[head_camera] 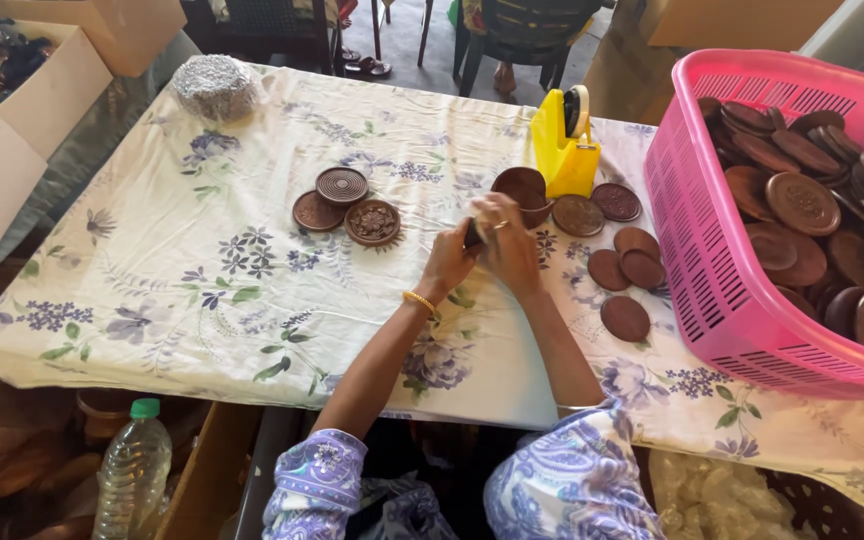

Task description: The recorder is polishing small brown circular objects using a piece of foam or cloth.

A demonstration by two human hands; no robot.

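Note:
My left hand (449, 258) and my right hand (508, 245) are pressed together over the floral tablecloth (202, 270), both closed around a small dark piece (473, 236) that is mostly hidden. Just beyond them stand stacked brown wooden discs (523, 190). Several more brown discs (625, 268) lie loose to the right of my hands. Three carved brown discs (343, 205) sit in a cluster to the left. A yellow tape dispenser (565, 142) stands behind the stack.
A pink plastic basket (722, 290) heaped with brown discs fills the right side. A foil-wrapped bundle (216, 88) lies at the far left corner. Cardboard boxes (12, 130) stand left. A plastic bottle (133, 472) stands below the table edge. Chairs stand beyond the table.

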